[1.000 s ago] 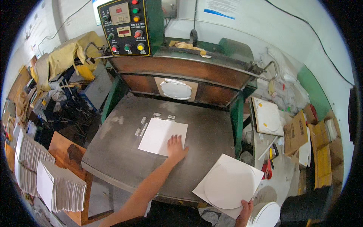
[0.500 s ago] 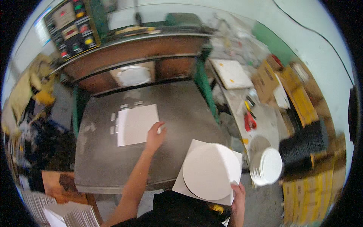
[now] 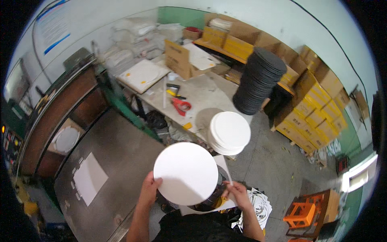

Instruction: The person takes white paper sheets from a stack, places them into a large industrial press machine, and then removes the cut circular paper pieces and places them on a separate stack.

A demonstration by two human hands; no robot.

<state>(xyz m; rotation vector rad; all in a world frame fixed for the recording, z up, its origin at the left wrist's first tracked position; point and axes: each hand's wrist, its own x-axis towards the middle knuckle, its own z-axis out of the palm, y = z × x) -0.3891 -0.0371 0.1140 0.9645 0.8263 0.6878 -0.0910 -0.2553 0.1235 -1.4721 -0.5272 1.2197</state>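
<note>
My left hand (image 3: 150,188) grips a flat white disc (image 3: 185,173) by its left edge, thumb on top. In my right hand (image 3: 238,194) is a white square sheet with a round hole (image 3: 223,162), pinched at its right side. The disc is raised and covers part of that sheet and its hole. Just beyond them, at the near corner of the side table, stands a stack of white discs (image 3: 230,131). A white sheet (image 3: 90,179) lies on the dark machine bed (image 3: 129,143) to the left, with small pieces along its far edge.
The side table (image 3: 217,90) carries a red-handled tool (image 3: 181,106), a white board (image 3: 143,75) and a tall stack of black discs (image 3: 262,80). Cardboard boxes (image 3: 310,109) line the right wall. White offcuts (image 3: 260,209) lie by my right arm; an orange stool (image 3: 300,214) stands farther right.
My view has turned right. My left hand has left the sheet on the bed and now holds the disc, lifted out of the square sheet, which stays in my right hand.
</note>
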